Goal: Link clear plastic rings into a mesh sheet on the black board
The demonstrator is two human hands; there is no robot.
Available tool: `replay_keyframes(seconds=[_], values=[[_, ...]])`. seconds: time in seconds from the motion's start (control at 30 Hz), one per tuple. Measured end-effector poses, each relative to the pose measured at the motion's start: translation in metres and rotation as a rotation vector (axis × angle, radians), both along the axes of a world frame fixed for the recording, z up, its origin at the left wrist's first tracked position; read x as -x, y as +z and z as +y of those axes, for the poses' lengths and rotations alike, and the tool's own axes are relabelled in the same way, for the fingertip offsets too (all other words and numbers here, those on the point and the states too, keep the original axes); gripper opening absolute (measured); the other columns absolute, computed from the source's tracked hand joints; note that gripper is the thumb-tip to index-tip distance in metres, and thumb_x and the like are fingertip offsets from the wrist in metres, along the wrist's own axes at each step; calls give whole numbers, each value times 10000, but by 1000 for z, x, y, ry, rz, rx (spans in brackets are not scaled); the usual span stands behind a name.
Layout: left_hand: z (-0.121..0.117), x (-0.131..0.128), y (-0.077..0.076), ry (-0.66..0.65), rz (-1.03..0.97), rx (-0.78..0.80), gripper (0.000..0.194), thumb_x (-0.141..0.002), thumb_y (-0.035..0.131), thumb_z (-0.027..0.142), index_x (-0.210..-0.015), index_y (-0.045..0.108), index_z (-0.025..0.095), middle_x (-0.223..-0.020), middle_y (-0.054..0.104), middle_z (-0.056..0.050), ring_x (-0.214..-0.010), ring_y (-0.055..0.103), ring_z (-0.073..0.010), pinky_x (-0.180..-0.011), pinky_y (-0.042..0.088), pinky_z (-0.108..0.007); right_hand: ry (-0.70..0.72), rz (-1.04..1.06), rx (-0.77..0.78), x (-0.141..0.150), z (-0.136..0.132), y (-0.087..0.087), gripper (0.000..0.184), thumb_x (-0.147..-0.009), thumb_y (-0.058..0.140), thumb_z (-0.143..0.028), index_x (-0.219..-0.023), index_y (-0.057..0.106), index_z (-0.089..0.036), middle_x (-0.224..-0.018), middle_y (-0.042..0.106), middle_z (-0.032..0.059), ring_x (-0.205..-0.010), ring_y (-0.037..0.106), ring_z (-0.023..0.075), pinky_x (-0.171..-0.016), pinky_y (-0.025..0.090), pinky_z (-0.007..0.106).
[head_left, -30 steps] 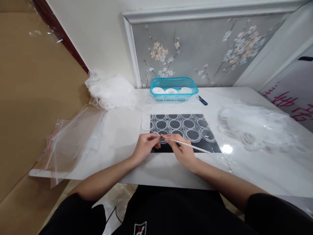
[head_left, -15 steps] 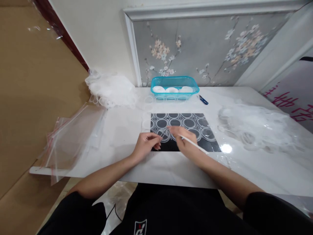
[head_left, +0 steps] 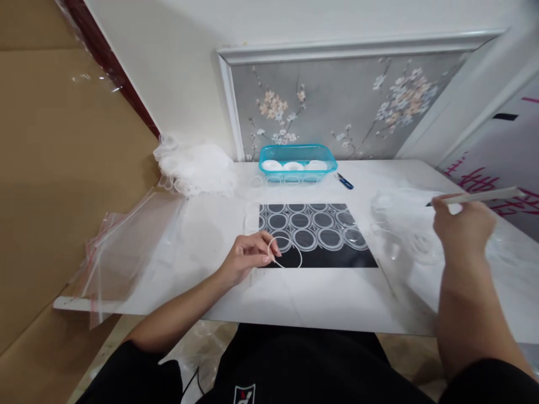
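Observation:
Between the thumb and fingers of my left hand [head_left: 251,257] is a thin white ring [head_left: 301,257], held up over the near edge of a black mat [head_left: 337,260]. Rows of translucent rings joined in a sheet [head_left: 304,239] lie on that mat. Out to the right, my right hand [head_left: 465,227] is closed around a slim white pen-like tool [head_left: 490,195] with a dark pointed tip. The exact kind of tool does not show. It hovers by a heap of translucent ring sheets [head_left: 404,216].
A blue plastic basket [head_left: 298,150] with several white rolls stands against the wall, a blue utility knife [head_left: 346,181] beside it. White rings pile up [head_left: 197,168] at the back left. Clear plastic bags [head_left: 122,252] hang over the left table edge, near cardboard [head_left: 76,157].
My right hand has swung from the mat far to the right with the tool. My left hand now lifts a loose ring off the sheet. The view has tilted up slightly.

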State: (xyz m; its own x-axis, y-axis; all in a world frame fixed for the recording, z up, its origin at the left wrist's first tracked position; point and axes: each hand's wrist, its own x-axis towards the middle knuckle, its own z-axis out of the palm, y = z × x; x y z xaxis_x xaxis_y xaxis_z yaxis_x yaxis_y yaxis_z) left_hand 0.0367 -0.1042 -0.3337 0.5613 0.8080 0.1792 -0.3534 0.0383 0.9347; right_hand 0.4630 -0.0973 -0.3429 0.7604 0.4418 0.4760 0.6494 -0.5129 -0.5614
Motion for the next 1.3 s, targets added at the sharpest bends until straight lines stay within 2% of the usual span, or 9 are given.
replay_keyframes(seconds=[0.1,0.2,0.3,0.4,0.5,0.67,0.97,1.13,1.3], values=[[-2,-4,13,-29,-43,108,91,-611,712,213,-590,643,157,-757,638,-54,-700,616,-177,-692,484,-332,223,149,-119,31,3,6,124,-716,665,-173,-821,729,-152,-1141,646,196,-1168,543,319,-918,395,452],[-4,-9,26,10,-17,201,175,-571,669,260,-526,527,168,-636,603,-39,-590,586,-169,-620,471,-336,672,680,-360,86,-2,18,110,-739,687,-294,-760,685,-186,-1122,657,146,-1102,592,262,-866,454,425],[-5,-15,37,20,21,217,276,-534,624,318,-472,391,183,-540,527,-36,-536,551,-180,-546,452,-342,1309,1327,-145,149,-18,27,206,-737,706,-414,-818,638,-237,-1165,653,96,-997,649,259,-856,503,485],[-7,-20,46,45,16,237,281,-529,568,319,-490,317,197,-482,448,-26,-513,522,-182,-527,442,-350,1584,1604,96,198,-34,32,221,-777,681,-420,-826,601,-220,-1119,664,80,-977,656,218,-880,521,443],[-8,-22,54,27,-12,258,212,-525,508,269,-509,309,197,-463,399,-10,-485,488,-169,-546,434,-364,1643,1773,84,222,-41,34,207,-788,684,-388,-808,579,-210,-949,676,45,-892,661,173,-880,527,394],[-9,-22,60,2,-43,283,141,-533,473,220,-506,338,187,-474,379,-2,-474,456,-146,-561,403,-344,1658,1835,-53,226,-40,33,211,-799,667,-407,-817,552,-231,-799,629,-3,-843,650,152,-863,531,369],[-10,-31,60,19,-11,323,181,-532,484,231,-506,311,184,-486,358,2,-494,468,-140,-570,409,-321,1639,1585,-128,218,-39,31,300,-969,261,-456,-925,496,-275,-821,615,12,-886,645,158,-839,529,379],[-8,-32,61,26,-26,351,135,-549,485,221,-508,363,181,-515,403,-5,-552,519,-154,-615,444,-323,1608,1649,-149,216,-42,32,303,-982,253,-388,-907,523,-276,-828,637,4,-780,654,136,-774,539,356],[6,-33,45,88,112,375,72,-559,515,202,-527,460,167,-569,516,-17,-585,532,-137,-601,455,-270,1647,1564,-69,212,-48,26,314,-929,402,-511,-874,580,-259,-931,700,44,-718,651,144,-715,542,359]])
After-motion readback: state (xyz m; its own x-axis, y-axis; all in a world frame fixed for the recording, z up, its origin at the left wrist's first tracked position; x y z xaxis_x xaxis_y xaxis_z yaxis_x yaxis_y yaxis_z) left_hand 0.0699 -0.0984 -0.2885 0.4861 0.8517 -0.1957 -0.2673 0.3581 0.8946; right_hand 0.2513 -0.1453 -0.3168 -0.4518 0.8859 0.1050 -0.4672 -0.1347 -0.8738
